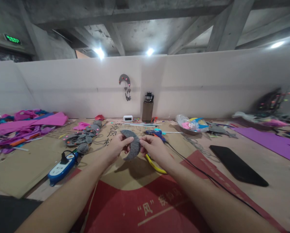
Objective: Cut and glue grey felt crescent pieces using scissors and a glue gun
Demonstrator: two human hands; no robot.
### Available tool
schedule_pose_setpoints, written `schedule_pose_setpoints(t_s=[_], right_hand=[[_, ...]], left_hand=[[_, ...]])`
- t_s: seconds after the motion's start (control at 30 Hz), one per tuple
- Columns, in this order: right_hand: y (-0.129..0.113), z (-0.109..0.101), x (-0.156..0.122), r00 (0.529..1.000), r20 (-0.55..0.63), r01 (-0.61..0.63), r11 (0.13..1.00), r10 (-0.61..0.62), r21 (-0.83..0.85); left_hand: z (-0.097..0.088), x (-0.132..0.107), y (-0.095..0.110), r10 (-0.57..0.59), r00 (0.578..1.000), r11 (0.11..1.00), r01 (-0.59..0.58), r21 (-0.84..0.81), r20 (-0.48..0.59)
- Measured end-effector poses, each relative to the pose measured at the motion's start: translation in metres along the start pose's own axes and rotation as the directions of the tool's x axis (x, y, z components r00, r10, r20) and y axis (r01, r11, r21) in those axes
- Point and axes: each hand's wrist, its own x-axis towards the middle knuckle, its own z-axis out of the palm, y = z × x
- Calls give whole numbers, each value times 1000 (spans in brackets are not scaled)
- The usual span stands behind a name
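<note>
Between my two hands, raised over the cardboard, is a crescent moon shape wrapped in grey yarn [134, 146]. My left hand [119, 145] pinches its inner side, thumb on the front face. Fingers of my right hand [151, 146] grip its outer curve at the right. Just behind my right hand lies a blue glue gun [156, 133], its black cord running toward the lower right. A yellow-handled tool [156, 165] rests beneath that hand, its head hidden. A ball of grey yarn [82, 148] sits to the left, with a strand trailing from it toward my left hand.
Left stand a blue-white power strip [63, 166], grey yarn pieces [81, 137] and a heap of pink felt [38, 124]. A bottle [147, 108] and small clock [128, 118] stand at the back wall, where a finished-looking moon ornament [124, 81] hangs. Right lie a bowl [191, 130] and black phone-like slab [237, 165].
</note>
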Motion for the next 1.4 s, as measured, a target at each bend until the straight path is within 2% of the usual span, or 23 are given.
schedule_pose_setpoints(t_s=[0.13, 0.27, 0.37, 0.73, 1.03, 1.2, 1.4], right_hand=[[3, 1, 1, 998, -62, 17, 1000, -16, 21], [1, 2, -2, 998, -58, -6, 1000, 4, -31], [-2, 2, -5, 999, -44, -15, 998, 12, -60], [-7, 4, -5, 999, -19, -39, 999, 39, -1], [-7, 2, -8, 998, -64, 12, 989, -21, -147], [-7, 2, -9, 998, -51, 35, 989, -43, -142], [-6, -3, -4, 998, -60, 19, 994, -26, -110]], left_hand=[[2, -1, 2, 53, 998, 998, -53, 15, -29], [8, -6, 6, 76, 997, 989, -72, 132, -24], [10, -9, 7, 84, 996, 984, -81, 156, -13], [9, -5, 0, 37, 999, 997, -39, -63, -29], [13, -9, 8, 93, 991, 986, -105, 128, 96], [12, -7, 3, 94, 990, 995, -97, 22, 101], [13, -7, 6, 27, 999, 989, -22, -148, 27]])
